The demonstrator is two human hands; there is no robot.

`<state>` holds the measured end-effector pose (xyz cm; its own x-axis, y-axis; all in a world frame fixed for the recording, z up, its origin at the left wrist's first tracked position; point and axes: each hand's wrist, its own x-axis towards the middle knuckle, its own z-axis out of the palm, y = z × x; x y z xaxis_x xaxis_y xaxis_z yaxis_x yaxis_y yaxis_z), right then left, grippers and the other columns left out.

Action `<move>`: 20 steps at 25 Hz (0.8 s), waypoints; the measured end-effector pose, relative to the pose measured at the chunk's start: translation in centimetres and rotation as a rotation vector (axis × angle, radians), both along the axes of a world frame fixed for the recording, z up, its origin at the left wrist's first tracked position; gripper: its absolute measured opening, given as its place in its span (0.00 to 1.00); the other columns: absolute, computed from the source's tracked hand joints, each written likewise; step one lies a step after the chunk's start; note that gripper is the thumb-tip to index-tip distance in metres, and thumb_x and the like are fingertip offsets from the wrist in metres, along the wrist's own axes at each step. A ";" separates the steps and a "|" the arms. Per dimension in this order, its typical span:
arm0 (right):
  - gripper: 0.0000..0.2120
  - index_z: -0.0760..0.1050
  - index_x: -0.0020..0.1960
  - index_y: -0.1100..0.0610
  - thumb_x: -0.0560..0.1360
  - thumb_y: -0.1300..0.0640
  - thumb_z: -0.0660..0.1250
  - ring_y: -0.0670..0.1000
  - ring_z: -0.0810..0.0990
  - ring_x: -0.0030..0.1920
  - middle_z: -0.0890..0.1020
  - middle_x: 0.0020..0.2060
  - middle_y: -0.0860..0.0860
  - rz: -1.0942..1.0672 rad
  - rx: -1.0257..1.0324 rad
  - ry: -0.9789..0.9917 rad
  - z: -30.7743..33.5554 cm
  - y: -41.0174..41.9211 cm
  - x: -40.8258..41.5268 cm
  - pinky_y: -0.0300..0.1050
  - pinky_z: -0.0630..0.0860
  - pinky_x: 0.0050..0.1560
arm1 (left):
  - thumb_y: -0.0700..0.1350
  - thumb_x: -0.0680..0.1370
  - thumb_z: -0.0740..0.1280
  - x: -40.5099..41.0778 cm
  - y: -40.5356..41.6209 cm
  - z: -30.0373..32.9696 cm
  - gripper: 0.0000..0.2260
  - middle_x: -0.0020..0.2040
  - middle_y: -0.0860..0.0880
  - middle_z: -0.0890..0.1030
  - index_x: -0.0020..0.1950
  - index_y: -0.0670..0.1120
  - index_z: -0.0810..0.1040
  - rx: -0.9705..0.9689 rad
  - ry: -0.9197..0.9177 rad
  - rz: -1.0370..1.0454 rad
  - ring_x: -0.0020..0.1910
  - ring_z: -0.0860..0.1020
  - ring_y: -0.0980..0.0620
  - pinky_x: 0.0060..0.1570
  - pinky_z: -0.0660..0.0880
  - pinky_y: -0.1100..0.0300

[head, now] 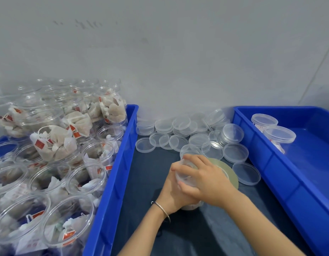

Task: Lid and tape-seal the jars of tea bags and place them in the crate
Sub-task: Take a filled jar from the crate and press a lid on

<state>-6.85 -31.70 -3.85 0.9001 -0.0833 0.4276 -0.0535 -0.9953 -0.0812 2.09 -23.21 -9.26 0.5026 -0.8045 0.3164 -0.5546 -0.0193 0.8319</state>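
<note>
Left of frame: blue bin (112, 182) packed with open jars (49, 178) of tea bags, some stacked at upper left. Centre, on dark mat (141, 182): left hand (172, 196) wraps the body of one jar (186, 179) from the left side, bracelet (162, 209) at the wrist. Right hand (206, 182) cups the jar's lid from above, fingers curled over it. Tape roll (232, 171) lies flat just behind the right hand. Loose lids (187, 130) heaped at upper centre. Right of frame: crate (270, 163) holds two lidded jars (270, 128) at its far end.
</note>
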 end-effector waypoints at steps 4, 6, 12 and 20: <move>0.15 0.81 0.49 0.44 0.70 0.41 0.59 0.55 0.81 0.46 0.82 0.50 0.51 -0.092 -0.072 -0.089 -0.7 1.9 0.6 0.41 0.75 0.30 | 0.53 0.75 0.56 0.2 2.0 0.4 0.15 0.38 0.48 0.82 0.48 0.45 0.77 -0.149 0.606 -0.045 0.40 0.83 0.51 0.38 0.79 0.59; 0.18 0.81 0.50 0.44 0.70 0.41 0.57 0.55 0.81 0.47 0.82 0.52 0.51 -0.154 -0.040 -0.125 -0.9 1.9 0.5 0.42 0.76 0.32 | 0.54 0.79 0.50 0.4 1.8 0.6 0.18 0.39 0.46 0.82 0.50 0.44 0.75 -0.092 0.636 -0.002 0.41 0.83 0.49 0.38 0.79 0.58; 0.19 0.67 0.69 0.41 0.78 0.41 0.57 0.39 0.65 0.69 0.69 0.67 0.38 0.058 0.907 -0.147 -0.6 -2.4 -1.2 0.37 0.63 0.67 | 0.49 0.60 0.80 -0.7 1.8 -2.2 0.33 0.57 0.58 0.76 0.60 0.50 0.69 -0.165 0.169 0.204 0.56 0.76 0.64 0.54 0.72 0.70; 0.20 0.66 0.63 0.45 0.77 0.35 0.53 0.41 0.69 0.64 0.68 0.58 0.40 -0.381 0.037 0.484 -6.6 -5.8 -5.4 0.56 0.38 0.74 | 0.42 0.58 0.83 -0.2 1.5 -0.6 0.38 0.59 0.55 0.72 0.61 0.54 0.65 -0.266 0.213 0.374 0.58 0.71 0.68 0.56 0.67 0.74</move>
